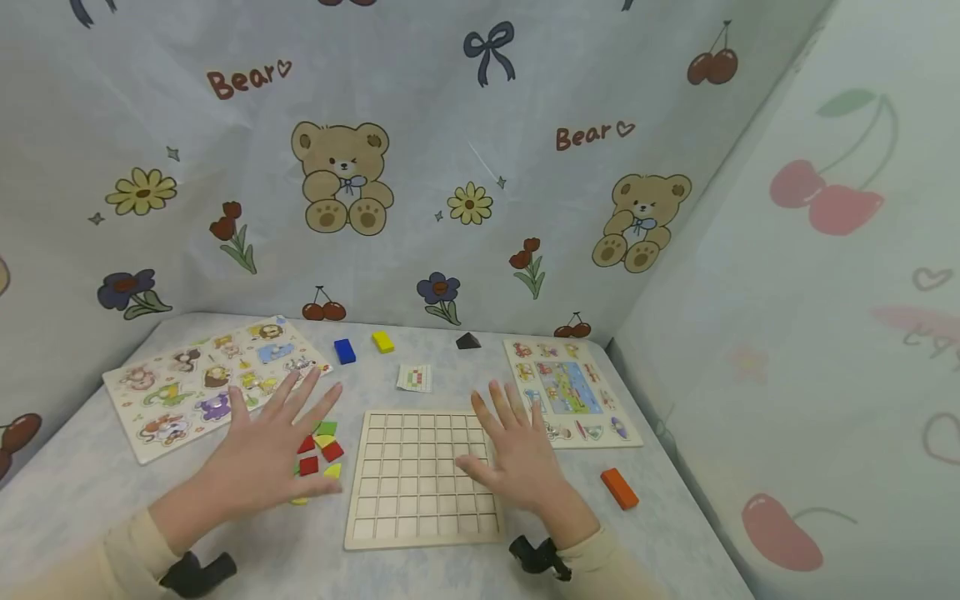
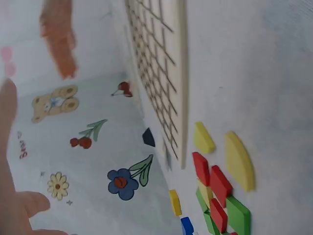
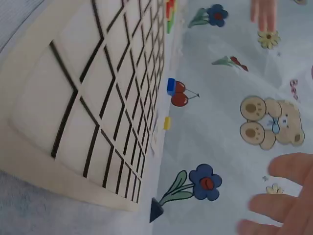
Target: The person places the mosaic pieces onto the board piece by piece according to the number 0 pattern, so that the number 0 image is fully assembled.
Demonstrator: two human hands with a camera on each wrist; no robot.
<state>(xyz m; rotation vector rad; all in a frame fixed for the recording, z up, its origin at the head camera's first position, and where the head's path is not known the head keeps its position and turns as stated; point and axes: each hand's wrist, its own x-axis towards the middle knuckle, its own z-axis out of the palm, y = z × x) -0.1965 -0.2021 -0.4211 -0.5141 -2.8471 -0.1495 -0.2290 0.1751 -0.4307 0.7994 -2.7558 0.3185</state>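
Note:
Both hands hover with fingers spread and hold nothing. In the head view my left hand is above a loose group of small red, green and yellow pieces, such as a red piece. My right hand is over the right edge of a pale wooden grid board, which lies flat in the middle of the table and is partly hidden by that hand. The left wrist view shows the yellow pieces, red pieces and green pieces beside the board. From the right wrist the grid board appears close up.
An animal picture puzzle lies at the left, another puzzle board at the right. Behind the grid are a blue block, yellow block, dark triangular piece and small printed card. An orange block lies right.

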